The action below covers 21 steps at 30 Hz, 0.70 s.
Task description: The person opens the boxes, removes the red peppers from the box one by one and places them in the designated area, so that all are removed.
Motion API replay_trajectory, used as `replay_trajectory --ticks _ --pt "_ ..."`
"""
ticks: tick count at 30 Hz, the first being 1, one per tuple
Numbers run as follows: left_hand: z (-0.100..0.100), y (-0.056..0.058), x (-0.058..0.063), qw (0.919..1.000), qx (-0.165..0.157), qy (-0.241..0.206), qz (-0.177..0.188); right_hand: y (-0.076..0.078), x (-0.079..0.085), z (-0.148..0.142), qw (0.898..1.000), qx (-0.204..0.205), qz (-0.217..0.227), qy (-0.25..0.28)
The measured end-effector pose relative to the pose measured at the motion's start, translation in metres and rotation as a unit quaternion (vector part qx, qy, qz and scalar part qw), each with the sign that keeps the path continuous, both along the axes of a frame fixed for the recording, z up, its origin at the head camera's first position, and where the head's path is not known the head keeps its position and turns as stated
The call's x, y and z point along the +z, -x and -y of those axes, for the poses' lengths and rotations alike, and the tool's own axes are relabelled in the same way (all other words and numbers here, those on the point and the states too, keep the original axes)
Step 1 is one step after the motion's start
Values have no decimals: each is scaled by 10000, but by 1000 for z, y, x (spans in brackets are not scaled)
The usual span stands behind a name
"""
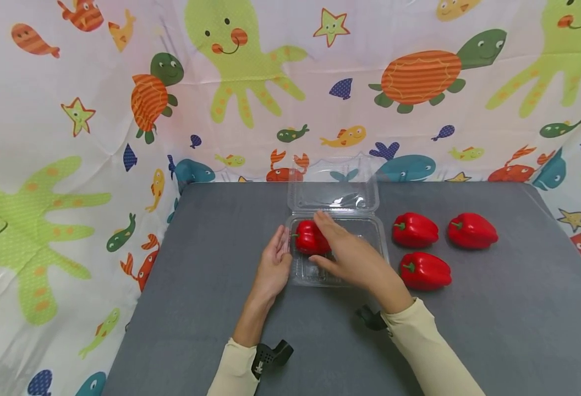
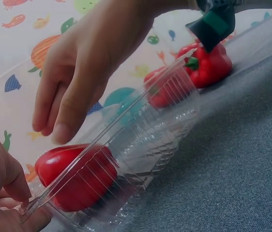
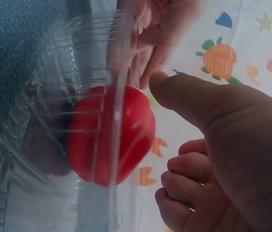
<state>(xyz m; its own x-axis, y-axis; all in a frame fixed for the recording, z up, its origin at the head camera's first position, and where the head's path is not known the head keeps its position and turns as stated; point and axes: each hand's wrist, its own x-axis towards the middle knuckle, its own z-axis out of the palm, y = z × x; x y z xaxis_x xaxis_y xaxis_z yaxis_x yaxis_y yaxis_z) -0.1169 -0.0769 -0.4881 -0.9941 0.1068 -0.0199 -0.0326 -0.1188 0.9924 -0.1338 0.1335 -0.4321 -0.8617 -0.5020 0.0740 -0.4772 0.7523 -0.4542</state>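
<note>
A clear plastic clamshell container point(image 1: 337, 279) lies on the table with its lid point(image 1: 333, 192) raised at the back. One red bell pepper point(image 1: 310, 237) rests inside at the left end, its green stem facing left. My left hand point(image 1: 274, 261) pinches the container's left rim between thumb and fingers, as the left wrist view shows at the corner. Over the pepper hovers my right hand point(image 1: 355, 256), thumb and fingers spread apart and holding nothing. In the right wrist view a gap shows between the right thumb point(image 3: 184, 96) and the pepper point(image 3: 111, 135).
To the container's right lie three more red bell peppers: one close by point(image 1: 415, 230), one farther right point(image 1: 472, 231) and one nearer the front point(image 1: 425, 271). A grey cloth point(image 1: 211, 286) covers the table. Behind and to the sides hangs a sea-animal curtain point(image 1: 290, 71).
</note>
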Motion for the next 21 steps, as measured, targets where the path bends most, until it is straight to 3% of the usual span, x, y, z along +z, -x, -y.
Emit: replay_trajectory --ticks 21 --pt "-2 0 2 10000 7 -44 -58 13 -17 21 9998 -122 -138 -118"
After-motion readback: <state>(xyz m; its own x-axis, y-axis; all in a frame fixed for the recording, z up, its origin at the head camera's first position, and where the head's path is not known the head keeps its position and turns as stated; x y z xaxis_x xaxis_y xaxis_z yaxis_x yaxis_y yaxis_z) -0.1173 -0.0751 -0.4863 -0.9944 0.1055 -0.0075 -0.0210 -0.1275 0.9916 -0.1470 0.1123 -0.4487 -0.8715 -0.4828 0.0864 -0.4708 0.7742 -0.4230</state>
